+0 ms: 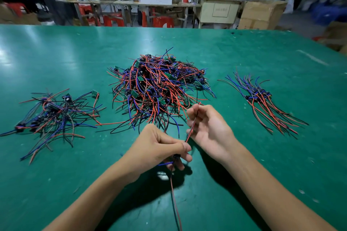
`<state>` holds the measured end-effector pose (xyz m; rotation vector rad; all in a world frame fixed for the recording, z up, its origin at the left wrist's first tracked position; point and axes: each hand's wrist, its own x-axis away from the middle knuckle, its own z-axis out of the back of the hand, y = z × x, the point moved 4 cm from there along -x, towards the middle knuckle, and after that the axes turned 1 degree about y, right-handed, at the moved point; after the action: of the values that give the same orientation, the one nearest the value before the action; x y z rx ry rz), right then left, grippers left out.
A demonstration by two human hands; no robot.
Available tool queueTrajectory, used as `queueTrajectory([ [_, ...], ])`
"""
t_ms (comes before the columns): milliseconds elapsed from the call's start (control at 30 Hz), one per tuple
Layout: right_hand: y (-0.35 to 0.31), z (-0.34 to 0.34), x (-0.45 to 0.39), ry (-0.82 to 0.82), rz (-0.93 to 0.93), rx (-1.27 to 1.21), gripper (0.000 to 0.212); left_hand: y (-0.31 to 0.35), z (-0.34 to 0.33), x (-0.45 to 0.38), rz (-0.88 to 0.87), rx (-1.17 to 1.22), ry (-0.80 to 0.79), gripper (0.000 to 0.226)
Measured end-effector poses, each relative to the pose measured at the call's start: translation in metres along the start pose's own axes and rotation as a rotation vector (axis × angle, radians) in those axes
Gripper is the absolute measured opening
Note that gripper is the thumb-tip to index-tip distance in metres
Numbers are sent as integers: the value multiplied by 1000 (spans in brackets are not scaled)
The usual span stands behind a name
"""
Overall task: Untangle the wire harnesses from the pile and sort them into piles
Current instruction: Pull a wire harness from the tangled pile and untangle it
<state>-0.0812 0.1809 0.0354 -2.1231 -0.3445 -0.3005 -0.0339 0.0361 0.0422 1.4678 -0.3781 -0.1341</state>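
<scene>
green bench mat (pixel 56 58) under me, workshop tables behind. big tangled pile (pixel 159 88) sits centre; a loose sorted pile (pixel 54 116) lies left, a tidy one (pixel 266 103) right. i hold one red-black harness (pixel 189 133) between both hands: left hand (pixel 159 148) pinches its small board end, right hand (pixel 208 127) pinches the wire pair higher up.

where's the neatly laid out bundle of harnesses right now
In the head view it lies on the green table at the right, the neat bundle right of the big tangled pile.
</scene>
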Motion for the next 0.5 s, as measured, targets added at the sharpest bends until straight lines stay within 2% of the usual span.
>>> queueTrajectory([
  [67, -2, 2, 0, -67, -51, -57, 36, 1, 0, 0, -25, 3, -23, 7],
  [133, -7, 4, -1, -114, -29, -28, 45, 3, 1, 1, -65, 25, -28, 11],
  [233, -10, 4, -2, -201, 28, 15, 47, 7, 4, 1, -113, 104, -39, 18],
  [300, -8, 5, -2, -164, 132, 268, 38, 11, 10, -1, -144, 229, -4, 27],
  [367, -5, 0, 1, -127, 355, 588, 15, 15, 19, -4, -166, 387, 49, 31],
  [433, 3, -9, 7, -185, 565, 800, 18, 17, 28, -5, -197, 523, 99, 31],
  [500, 12, -16, 13, -236, 660, 903, 17, 19, 35, -5, -244, 613, 137, 33],
])
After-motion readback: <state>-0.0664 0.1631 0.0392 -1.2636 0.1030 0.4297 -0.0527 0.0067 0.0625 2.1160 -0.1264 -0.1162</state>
